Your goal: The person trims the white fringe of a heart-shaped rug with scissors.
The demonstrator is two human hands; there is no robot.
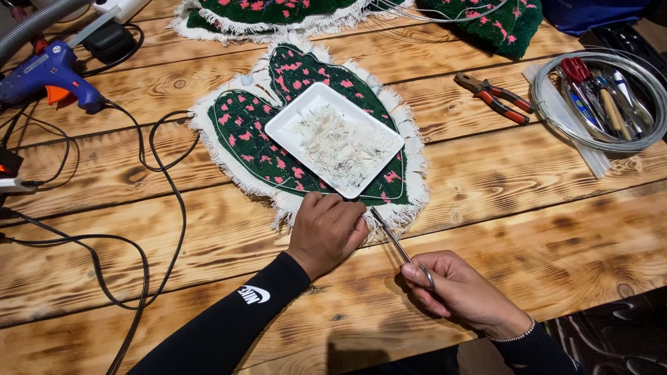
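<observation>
A green, cactus-shaped rug piece [243,128] with pink spots and a white fringe lies on the wooden table [521,187]. On it rests a white rectangular tray [292,121] holding white thread trimmings [340,142]. My left hand [325,229] is closed on the fringe at the piece's near edge. My right hand [455,288] holds slim metal scissors [392,236], their tips pointing at the fringe beside my left hand.
A blue glue gun [48,73] and black cables [149,160] lie at the left. Red-handled pliers [493,97] and a wire coil [601,97] around several tools sit at the right. More green-and-pink pieces [278,14] lie along the far edge.
</observation>
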